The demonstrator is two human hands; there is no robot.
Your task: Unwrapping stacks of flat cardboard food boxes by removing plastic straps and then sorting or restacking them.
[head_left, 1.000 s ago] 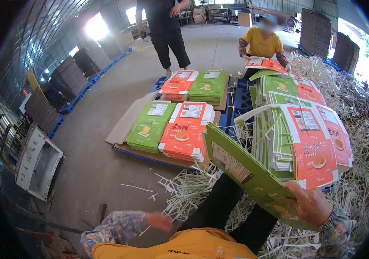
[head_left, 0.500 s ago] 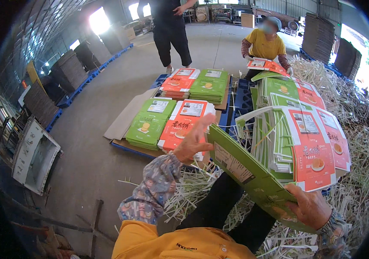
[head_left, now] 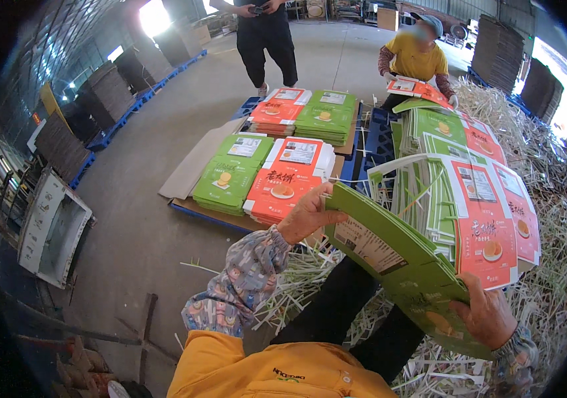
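A stack of flat green printed cartons (head_left: pixel 399 278) is held tilted in front of me, its layered edges showing. My left hand (head_left: pixel 310 215) grips the stack's upper left corner, thumb on the printed face. At the lower right edge, my right hand (head_left: pixel 489 312) is closed round it. Just beyond lies a pile of untrimmed carton sheets, with red ones (head_left: pixel 485 229) on top and green ones (head_left: pixel 432 205) beside them. On the pallet ahead stand neat stacks of green cartons (head_left: pixel 233 174) and red cartons (head_left: pixel 288 178).
Paper trimming strips (head_left: pixel 548 219) heap up on the right and round my legs. A co-worker in yellow (head_left: pixel 416 63) handles red sheets across the pile; another person (head_left: pixel 267 46) stands ahead. Blue pallets (head_left: pixel 378 136) lie between the stacks. A white metal frame (head_left: pixel 55 229) rests at left.
My left hand was lifted open off the stack's corner and now grips it. My view has shifted slightly. The standing person has brought both hands together round a small dark object.
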